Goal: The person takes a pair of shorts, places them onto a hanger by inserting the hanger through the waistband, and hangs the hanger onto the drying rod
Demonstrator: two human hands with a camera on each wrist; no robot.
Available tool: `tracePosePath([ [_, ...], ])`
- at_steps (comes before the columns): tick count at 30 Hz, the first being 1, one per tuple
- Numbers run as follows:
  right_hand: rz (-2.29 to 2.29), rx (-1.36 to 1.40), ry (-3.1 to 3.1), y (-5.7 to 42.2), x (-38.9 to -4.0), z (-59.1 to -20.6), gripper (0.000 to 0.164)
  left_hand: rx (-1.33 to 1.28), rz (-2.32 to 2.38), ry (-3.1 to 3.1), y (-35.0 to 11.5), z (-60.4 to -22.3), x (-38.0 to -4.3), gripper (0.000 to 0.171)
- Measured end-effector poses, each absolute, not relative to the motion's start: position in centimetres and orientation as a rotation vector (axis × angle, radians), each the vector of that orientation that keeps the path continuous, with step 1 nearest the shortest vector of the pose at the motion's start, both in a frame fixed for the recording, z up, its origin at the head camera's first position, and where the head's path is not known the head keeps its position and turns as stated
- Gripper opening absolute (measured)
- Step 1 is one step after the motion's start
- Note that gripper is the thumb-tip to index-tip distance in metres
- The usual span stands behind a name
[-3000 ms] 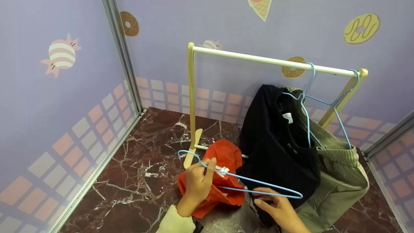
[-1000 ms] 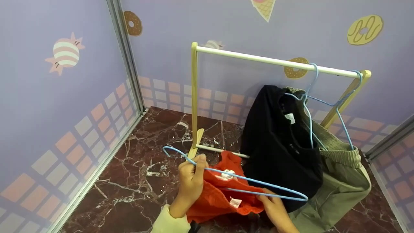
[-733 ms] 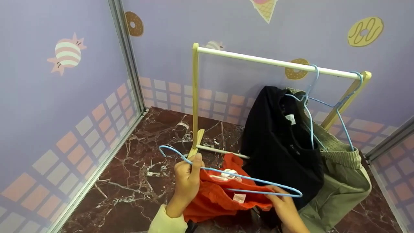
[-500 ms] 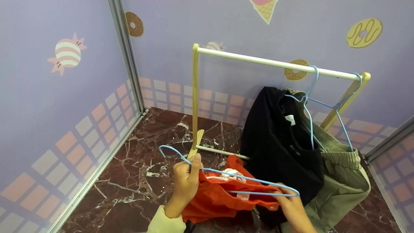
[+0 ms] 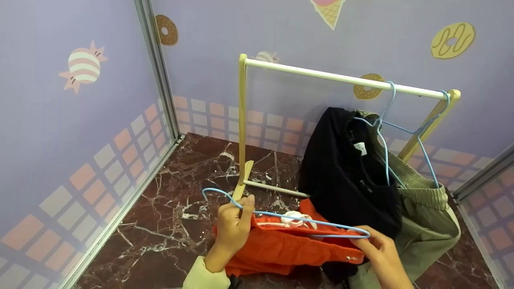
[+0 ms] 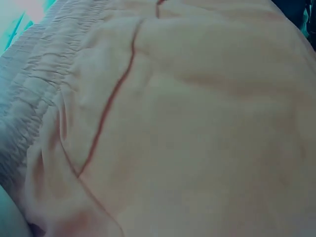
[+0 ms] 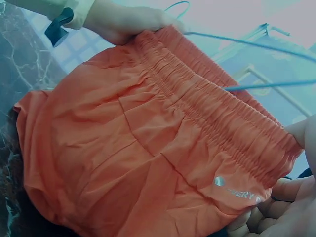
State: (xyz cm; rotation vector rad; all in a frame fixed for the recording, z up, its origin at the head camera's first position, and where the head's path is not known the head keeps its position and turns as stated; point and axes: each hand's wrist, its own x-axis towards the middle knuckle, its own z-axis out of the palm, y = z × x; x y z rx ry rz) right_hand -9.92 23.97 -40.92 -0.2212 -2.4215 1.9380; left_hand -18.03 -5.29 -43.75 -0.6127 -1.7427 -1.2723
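Observation:
My left hand grips a blue wire clothes hanger just below its hook, thumb upright. The waistband of the orange-red shorts meets that same hand. Its opposite end is pinched by my right hand, close to the hanger's far corner. Between the hands the waistband is stretched, and the hanger's lower bar dips into its opening. A white drawstring lies at the far side of the waist. Gathered elastic and a printed logo show on the shorts in the right wrist view. Pale-looking cloth fills the left wrist view.
A small wooden rack with a white rail stands behind the hands. Black trousers and olive trousers hang at its right side on blue hangers. The dark marbled floor meets patterned lilac walls.
The shorts' waistband has been lifted from the floor and pulled open around the hanger's bar. My right hand has moved right with its edge; my left hand still holds the hanger.

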Motion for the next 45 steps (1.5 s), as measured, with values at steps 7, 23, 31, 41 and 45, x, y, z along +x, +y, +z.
tracePosePath([
  [7,2.063,-0.259,-2.387,24.6,-9.6,-40.0,0.027,-0.627,-1.178,-1.761,-5.2,-44.0,-17.8,0.044],
  [23,2.074,-0.390,-2.261,24.8,-9.7,-39.7,0.023,-0.679,-1.004,-1.875,-5.3,-44.9,-17.7,0.042],
  [31,2.088,-0.458,-2.220,25.0,-9.7,-39.7,0.019,-0.740,-0.939,-1.904,-5.1,-44.8,-17.7,0.040],
  [41,2.135,-0.528,-2.268,25.3,-9.9,-39.5,0.019,-1.037,-1.080,-1.822,-5.4,-44.6,-17.5,0.037],
  [45,2.123,-0.529,-2.291,25.3,-9.9,-39.5,0.019,-1.054,-1.029,-1.847,-5.4,-44.6,-17.5,0.040],
])
